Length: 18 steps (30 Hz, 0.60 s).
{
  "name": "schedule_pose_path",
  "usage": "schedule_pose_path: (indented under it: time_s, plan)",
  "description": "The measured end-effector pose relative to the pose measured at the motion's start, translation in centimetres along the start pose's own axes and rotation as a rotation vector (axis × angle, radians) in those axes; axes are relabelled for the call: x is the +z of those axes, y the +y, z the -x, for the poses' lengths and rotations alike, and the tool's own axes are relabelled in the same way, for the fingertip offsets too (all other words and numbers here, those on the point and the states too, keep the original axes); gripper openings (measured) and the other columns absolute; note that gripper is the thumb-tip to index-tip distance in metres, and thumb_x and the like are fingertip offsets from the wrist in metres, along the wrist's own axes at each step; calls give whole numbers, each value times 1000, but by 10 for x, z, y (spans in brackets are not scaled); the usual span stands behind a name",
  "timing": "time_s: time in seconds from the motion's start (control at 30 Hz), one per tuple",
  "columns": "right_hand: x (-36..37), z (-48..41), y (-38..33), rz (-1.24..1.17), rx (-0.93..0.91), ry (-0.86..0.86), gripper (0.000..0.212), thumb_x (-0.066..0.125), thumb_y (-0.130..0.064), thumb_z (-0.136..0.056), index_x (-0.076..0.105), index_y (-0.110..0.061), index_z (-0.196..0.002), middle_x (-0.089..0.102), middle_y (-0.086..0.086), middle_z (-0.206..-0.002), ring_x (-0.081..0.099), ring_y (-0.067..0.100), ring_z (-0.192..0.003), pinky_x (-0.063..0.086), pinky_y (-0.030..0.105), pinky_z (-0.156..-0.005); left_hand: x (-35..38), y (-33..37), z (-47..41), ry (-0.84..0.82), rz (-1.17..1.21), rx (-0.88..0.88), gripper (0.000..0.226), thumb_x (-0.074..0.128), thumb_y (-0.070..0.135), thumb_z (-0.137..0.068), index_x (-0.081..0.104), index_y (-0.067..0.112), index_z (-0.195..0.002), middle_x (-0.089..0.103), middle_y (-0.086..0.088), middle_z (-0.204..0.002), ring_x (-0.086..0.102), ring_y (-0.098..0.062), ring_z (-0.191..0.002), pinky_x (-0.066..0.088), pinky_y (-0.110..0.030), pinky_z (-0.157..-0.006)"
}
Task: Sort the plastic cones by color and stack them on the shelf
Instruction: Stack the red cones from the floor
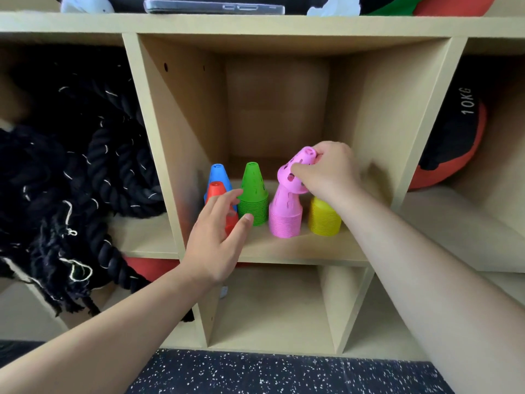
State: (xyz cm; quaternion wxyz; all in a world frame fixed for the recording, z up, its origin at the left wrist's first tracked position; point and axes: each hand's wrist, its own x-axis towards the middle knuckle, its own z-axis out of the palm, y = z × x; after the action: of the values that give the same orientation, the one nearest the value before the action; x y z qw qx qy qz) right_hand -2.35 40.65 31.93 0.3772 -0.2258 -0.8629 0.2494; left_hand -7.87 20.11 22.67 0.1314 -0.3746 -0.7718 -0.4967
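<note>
Right grip point(329, 172): clenched round pink cone point(295, 172), thumb on the near side, fingers wrapped over the tip end.
Pink cone: tilted, tip leaning up and to the right, mouth only partly over the top of pink stack point(285, 220); not yet seated square.
Pink stack: upright on shelf point(298, 248), between green stack point(253, 194) and yellow stack point(324, 220), just beside both.
Left grip point(218, 237): released, fingers spread, holding nothing; hovering in front of red stack point(216, 189), fingertips near green stack (contact or a gap, impossible to tell).
Far left of the cubby: blue stack point(217, 173) directly behind red stack, both partly hidden by left grip.
Step in hand: most likely seating pink cone on its own colour.
Progress: five colour stacks standing in one cubby, so probably late in the sort.
Risk, crooked seating: pushed down while tilted, liable to wedge askew on the top, or to lever pink stack over toward green stack.
Risk, wrist: yellow stack right under the right forearm; easily knocked by a dropping arm.
Risk, left side: spread fingers close to red and green; a careless sweep enough to topple one into its neighbour (tight spacing, so a likely chain).
Safer course: straightened first, then lowered along the stack's axis, wrist kept high.
Neighbouring cubbies: black rope point(113, 166) on the left, ball point(454, 132) marked 10KG on the right.
</note>
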Motion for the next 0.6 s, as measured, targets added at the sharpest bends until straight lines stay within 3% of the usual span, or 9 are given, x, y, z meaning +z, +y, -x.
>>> schedule_pose_path:
  time_s: [0.07, 0.1, 0.13, 0.2, 0.27, 0.3, 0.4, 0.47, 0.6]
  plan:
    - [9, -10, -2, 106, 3, -98, 34, 72, -34, -78, 72, -2, -91, 67, 14, -85, 62, 30, -85, 46, 32, -63, 1, -2, 1, -12, -18, -1, 54, 43, 57, -89, 48, 33, -136, 50, 16, -117, 54, -11, -109, 48, -41, -96]
    - [13, -13, -2, 105, 24, -105, 44, 72, -39, -80, 72, -2, -105, 69, 14, -98, 63, 30, -96, 49, 32, -73, 1, -3, 1, -18, -25, -1, 54, 43, 57, -89, 47, 33, -137, 50, 16, -118, 53, -9, -109, 48, -40, -95]
    - [14, -14, -1, 82, 44, -75, 55, 71, -45, -81, 68, -6, -120, 67, 11, -110, 62, 27, -105, 48, 31, -83, 1, -4, 1, -22, -26, 0, 55, 43, 57, -89, 47, 33, -137, 49, 16, -118, 53, -9, -109, 48, -39, -95]
    - [15, -7, 5, 6, 10, 49, 64, 66, -52, -84, 57, -17, -137, 60, 0, -116, 57, 16, -104, 43, 26, -84, 1, -7, 1, -26, -9, 6, 55, 43, 57, -89, 47, 32, -138, 50, 16, -118, 53, -10, -109, 48, -40, -95]
    - [14, 8, 15, -83, -126, 82, 65, 63, -53, -85, 52, -22, -141, 54, -6, -117, 54, 10, -100, 47, 28, -84, 0, -9, 0, -24, 13, 30, 55, 45, 56, -90, 46, 31, -139, 51, 15, -119, 54, -12, -110, 48, -42, -95]
    - [15, 16, 22, -111, -205, 44, 68, 61, -55, -84, 50, -22, -143, 51, -5, -123, 53, 11, -106, 48, 30, -90, 0, -10, 0, -26, 22, 47, 56, 46, 56, -91, 46, 30, -140, 51, 15, -120, 54, -13, -110, 48, -42, -96]
    - [13, 39, 40, -91, -388, -121, 79, 52, -59, -83, 42, -15, -148, 43, 2, -142, 41, 13, -133, 31, 23, -111, -2, -13, 1, -49, 30, 108, 59, 47, 54, -92, 45, 25, -144, 51, 12, -126, 54, -11, -113, 46, -37, -98]
    - [12, 53, 45, -81, -482, -149, 76, 52, -55, -86, 43, -12, -147, 42, 4, -145, 38, 13, -137, 25, 19, -114, -3, -13, 2, -66, 19, 160, 60, 46, 53, -93, 44, 21, -145, 51, 9, -129, 54, -9, -114, 45, -33, -99]
    - [8, 75, 46, -105, -585, -150, 68, 56, -48, -90, 47, -6, -143, 45, 7, -144, 41, 18, -136, 30, 27, -116, -6, -9, 4, -86, -4, 217, 61, 47, 52, -94, 45, 18, -145, 51, 7, -129, 55, -10, -113, 45, -29, -98]
